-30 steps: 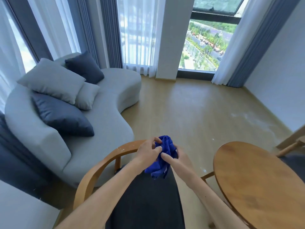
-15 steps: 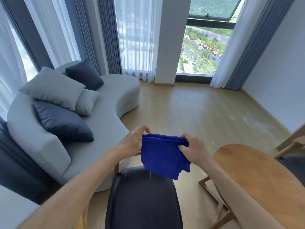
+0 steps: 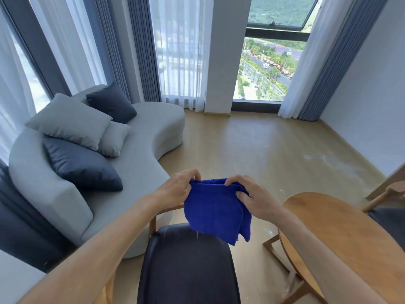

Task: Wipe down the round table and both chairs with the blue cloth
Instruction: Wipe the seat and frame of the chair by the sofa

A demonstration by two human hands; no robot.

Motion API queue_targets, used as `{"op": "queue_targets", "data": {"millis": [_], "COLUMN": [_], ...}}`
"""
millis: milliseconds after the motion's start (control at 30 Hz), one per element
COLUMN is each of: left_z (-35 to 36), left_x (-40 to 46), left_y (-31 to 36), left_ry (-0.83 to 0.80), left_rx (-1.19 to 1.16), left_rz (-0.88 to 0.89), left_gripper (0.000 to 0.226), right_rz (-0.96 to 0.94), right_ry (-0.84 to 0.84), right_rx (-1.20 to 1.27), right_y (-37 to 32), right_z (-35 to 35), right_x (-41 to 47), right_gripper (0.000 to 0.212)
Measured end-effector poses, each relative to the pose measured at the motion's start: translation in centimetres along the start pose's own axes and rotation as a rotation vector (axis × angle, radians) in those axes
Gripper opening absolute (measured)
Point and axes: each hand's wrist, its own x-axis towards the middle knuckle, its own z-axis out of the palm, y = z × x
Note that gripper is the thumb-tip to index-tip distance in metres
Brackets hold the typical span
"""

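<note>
A grey sofa lines the left wall as a person's left hand and right hand each pinch a top corner of the blue cloth, bunched a second ago, now shaken out flat above the near chair. The round bench at right and the far chair by its far edge look unwiped; wiping seems about to start.

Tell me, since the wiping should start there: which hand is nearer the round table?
Right. The right hand grips the blue cloth just left of the round table; the left hand holds the cloth's far corner.
</note>
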Motion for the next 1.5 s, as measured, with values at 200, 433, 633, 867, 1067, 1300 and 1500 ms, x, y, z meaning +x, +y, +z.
{"op": "queue_targets", "data": {"millis": [200,433,633,867,1067,1300,1500], "left_z": [-0.5,-0.7,-0.9,-1.1,-1.4,-0.7,0.3], "left_x": [-0.3,-0.6,-0.7,-0.4,-0.3,0.3,0.5], "left_y": [1.0,1.7,2.4,2.9,3.3,4.5,5.0], "left_ry": [-0.042,-0.068,-0.049,0.009,-0.142,-0.064,-0.021], "left_rx": [0.016,0.097,0.133,0.407,0.481,0.679,0.651], "left_rz": [0.095,0.232,0.205,0.25,0.33,0.369,0.3], "left_gripper": [0.058,0.023,0.014,0.019,0.029,0.026,0.029], "right_rz": [-0.042,-0.024,-0.046,-0.075,-0.101,-0.169,-0.15], "right_ry": [0.011,0.006,0.014,0.017,-0.046,-0.089,-0.061], "right_rx": [0.007,0.031,-0.021,-0.066,-0.145,-0.219,-0.226], "right_y": [0.2,0.4,0.2,-0.3,-1.0,-2.0,-2.0], "right_z": [-0.7,-1.7,-1.6,-1.3,-1.5,-1.1,-0.9], "right_x": [-0.3,-0.5,-0.6,-0.2,-0.1,0.3,0.4], "right_gripper": [0.045,0.042,0.02,0.03,0.035,0.035,0.034]}}
